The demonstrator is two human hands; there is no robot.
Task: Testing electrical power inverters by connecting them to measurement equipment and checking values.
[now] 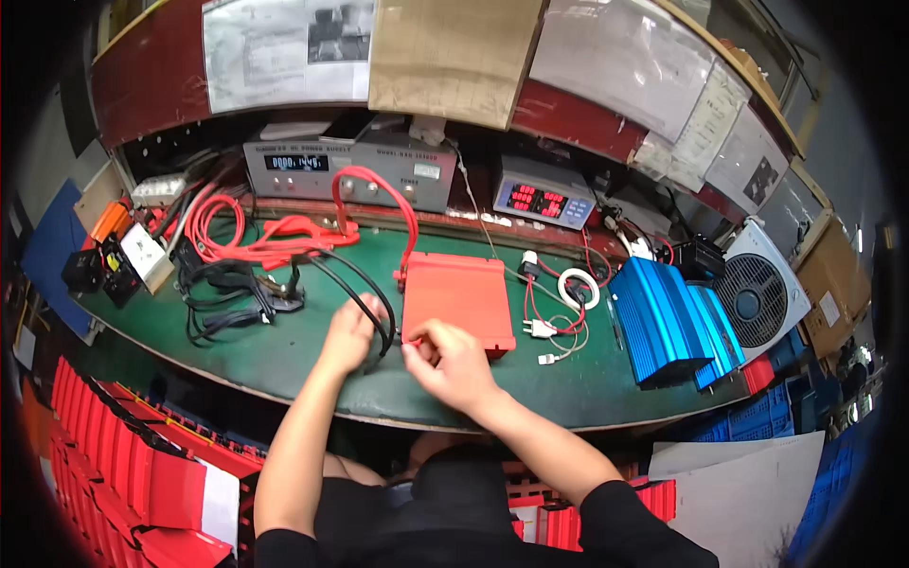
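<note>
A red metal box [456, 301] lies on the green bench in front of me. A thick red cable [408, 222] arches to its far left corner. Black cables [343, 272] loop down to the box's near left corner. My left hand [350, 333] is closed on the black cable just left of the box. At that near left corner, my right hand [449, 363] is curled with thumb and finger together where the cable meets the box; what they pinch is hidden.
Red and black clamp leads [275, 244] lie to the left. Behind stand a grey power supply [350, 175] and a small meter [543, 194]. To the right are a white-ringed cord [579, 289], blue finned cases [658, 317] and a fan [760, 289]. Stacked red housings [123, 483] sit below left.
</note>
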